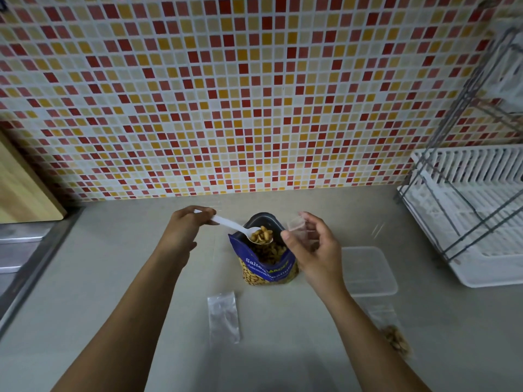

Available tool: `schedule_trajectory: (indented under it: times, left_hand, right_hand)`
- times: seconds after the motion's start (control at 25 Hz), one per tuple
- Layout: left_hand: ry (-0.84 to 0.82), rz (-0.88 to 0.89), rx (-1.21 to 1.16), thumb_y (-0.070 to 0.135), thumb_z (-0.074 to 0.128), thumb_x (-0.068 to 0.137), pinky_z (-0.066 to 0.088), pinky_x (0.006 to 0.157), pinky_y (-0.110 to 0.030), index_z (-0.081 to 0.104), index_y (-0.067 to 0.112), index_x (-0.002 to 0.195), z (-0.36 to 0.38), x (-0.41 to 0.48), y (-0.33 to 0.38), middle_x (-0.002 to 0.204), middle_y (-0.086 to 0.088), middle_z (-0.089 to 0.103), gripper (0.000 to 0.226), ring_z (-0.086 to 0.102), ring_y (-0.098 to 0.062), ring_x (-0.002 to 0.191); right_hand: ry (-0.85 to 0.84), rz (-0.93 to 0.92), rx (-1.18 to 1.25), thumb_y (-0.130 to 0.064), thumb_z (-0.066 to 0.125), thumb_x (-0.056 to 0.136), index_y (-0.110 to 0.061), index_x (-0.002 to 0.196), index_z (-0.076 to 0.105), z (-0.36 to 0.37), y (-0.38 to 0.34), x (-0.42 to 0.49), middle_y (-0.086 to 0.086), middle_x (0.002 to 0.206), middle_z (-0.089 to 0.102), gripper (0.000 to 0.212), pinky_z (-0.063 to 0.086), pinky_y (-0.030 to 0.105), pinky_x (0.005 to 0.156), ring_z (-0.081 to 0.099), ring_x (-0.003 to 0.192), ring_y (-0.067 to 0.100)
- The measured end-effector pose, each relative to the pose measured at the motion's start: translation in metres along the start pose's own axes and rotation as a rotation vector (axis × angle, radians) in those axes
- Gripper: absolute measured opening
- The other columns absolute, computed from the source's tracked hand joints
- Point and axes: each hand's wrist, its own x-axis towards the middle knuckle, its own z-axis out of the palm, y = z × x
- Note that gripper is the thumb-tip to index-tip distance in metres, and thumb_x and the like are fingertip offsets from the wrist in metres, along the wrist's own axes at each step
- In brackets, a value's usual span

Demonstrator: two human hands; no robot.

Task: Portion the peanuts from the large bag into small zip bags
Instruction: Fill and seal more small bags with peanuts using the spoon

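Counter [113, 278]: big bag [266, 267] stands open at centre, peanuts inside. Spare zip bag [223, 318] lies near; filled one [394, 333] near right. Step: spooning a portion across. Left hand [186, 230] pinches spoon [243, 230], loaded, over the bag mouth. Right hand [314, 247], fingers loosely curled, holds small bag [297, 224]. Next: mouth held open, spoon tipped in.

A wall [254, 89] of small red, orange and cream mosaic tiles rises behind a pale grey surface [119, 278]. A wooden board [22, 188] leans at its far left corner; a white dish rack [469, 210] with metal frame occupies the right edge.
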Motion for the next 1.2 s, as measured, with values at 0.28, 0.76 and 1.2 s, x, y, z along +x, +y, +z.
schedule_trajectory:
  times: [0.28,0.76,1.2]
  left_hand:
    - [0.041,0.008,-0.074,0.017,0.063,0.086,0.037,0.099,-0.049,0.063,0.017,0.091,-0.02,0.007,0.044,0.096,0.003,0.067,0.005,0.058,-0.016,0.107]
    - [-0.034,0.193,0.191,0.014,0.061,0.088,0.037,0.088,-0.034,0.062,0.02,0.073,0.008,-0.009,0.069,0.084,0.012,0.052,0.016,0.043,-0.016,0.094]
    - [-0.177,0.812,0.693,0.022,0.055,0.092,0.042,0.065,-0.019,0.067,0.014,0.092,0.017,-0.038,0.095,0.09,0.001,0.064,0.014,0.056,-0.013,0.081]
  right_hand:
    - [-0.058,-0.127,-0.288,-0.048,0.073,0.07,-0.023,0.119,0.057,0.009,0.001,-0.002,-0.015,0.104,0.056,0.056,0.047,0.005,0.072,0.056,0.091,-0.003]
    - [-0.079,-0.226,-0.448,-0.052,0.073,0.069,-0.02,0.114,0.06,0.017,-0.005,0.005,-0.004,0.105,0.064,0.057,0.049,0.025,0.079,0.056,0.095,0.01]
    - [-0.044,-0.132,-0.329,-0.051,0.073,0.07,-0.024,0.119,0.058,0.017,-0.006,0.002,-0.009,0.108,0.06,0.059,0.052,0.024,0.079,0.058,0.093,0.007]
